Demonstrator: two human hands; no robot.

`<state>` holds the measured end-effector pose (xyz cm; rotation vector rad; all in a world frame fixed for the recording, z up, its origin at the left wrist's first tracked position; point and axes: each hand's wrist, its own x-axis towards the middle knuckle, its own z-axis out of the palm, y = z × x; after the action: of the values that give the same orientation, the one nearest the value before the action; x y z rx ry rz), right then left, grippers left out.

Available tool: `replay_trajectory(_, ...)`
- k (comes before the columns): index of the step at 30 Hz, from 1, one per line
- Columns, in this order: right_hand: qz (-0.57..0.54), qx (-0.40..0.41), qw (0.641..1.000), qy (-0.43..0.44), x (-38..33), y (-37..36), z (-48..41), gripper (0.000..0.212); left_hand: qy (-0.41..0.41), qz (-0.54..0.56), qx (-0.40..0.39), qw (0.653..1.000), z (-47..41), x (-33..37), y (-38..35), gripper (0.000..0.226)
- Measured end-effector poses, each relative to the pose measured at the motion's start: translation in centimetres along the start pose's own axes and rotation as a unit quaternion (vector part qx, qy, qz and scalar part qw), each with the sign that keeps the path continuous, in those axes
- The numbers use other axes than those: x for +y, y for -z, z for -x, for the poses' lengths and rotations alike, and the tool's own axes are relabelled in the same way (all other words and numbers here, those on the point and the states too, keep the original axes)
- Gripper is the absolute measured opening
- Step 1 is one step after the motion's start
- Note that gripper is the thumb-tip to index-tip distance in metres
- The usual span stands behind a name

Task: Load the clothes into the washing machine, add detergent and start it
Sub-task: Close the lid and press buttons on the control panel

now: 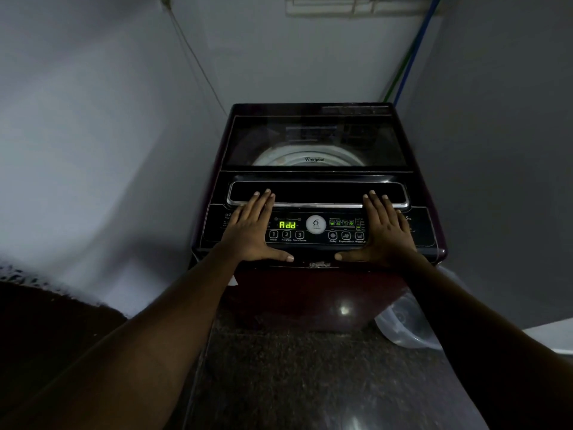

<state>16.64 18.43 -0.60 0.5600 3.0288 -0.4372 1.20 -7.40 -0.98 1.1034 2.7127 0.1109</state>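
On the left of the control panel [316, 231] my left hand [252, 229] lies flat, fingers straight and spread slightly, tips touching the chrome lid handle [317, 205]. Between the hands the display [287, 225] glows "Add", with the Start/Pause button [299, 234] just below it, nearer my left thumb than my right. My right hand [383, 231] mirrors it, fingers straight, holding nothing. The handle runs crosswise, just ahead of both sets of fingertips. Behind it, the washing machine [316, 187] has its lid [314, 141] down; through the dark glass I can't tell whether clothes are inside.
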Motion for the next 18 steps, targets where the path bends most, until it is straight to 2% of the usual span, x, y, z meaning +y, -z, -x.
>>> replay_trajectory(18, -0.003, 0.013, 1.000, 0.000, 0.03, -0.19, 0.05, 0.151, 0.002, 0.006, 0.002, 1.000, 0.13, 0.16, 0.06, 0.147)
